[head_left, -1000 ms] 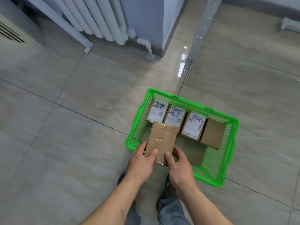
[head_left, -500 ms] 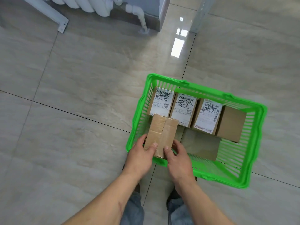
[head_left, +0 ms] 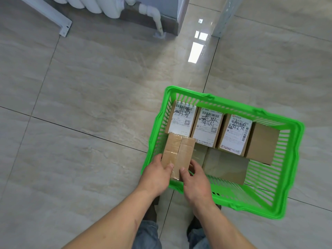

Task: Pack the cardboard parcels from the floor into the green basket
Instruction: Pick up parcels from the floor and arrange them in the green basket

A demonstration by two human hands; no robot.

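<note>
- Head view: a green basket stands on the tiled floor, just ahead of the person's feet.
- Both hands hold one taped cardboard parcel over the basket's near-left corner. The left hand clasps its left side, thumb lying on the top face; the right hand clasps its right side in the same way, thumb on top and fingers curled round the edge.
- The held parcel sits at about rim height and overlaps the left wall. Whether its underside touches the basket bottom I cannot tell.
- A row of four parcels lines the far edge of the basket: three labelled parcels side by side, starting at the far-left corner, then a plain brown parcel toward the far-right corner.
- Another plain parcel lies flat on the bottom, in front of that row and just beside the held one.
- Judged from this, five parcels are packed and a sixth is going in.
- No loose parcel shows on the floor, so this may be the last, though the floor behind and beside the person is out of sight.
- A radiator stands by the far wall, well apart from the work.
</note>
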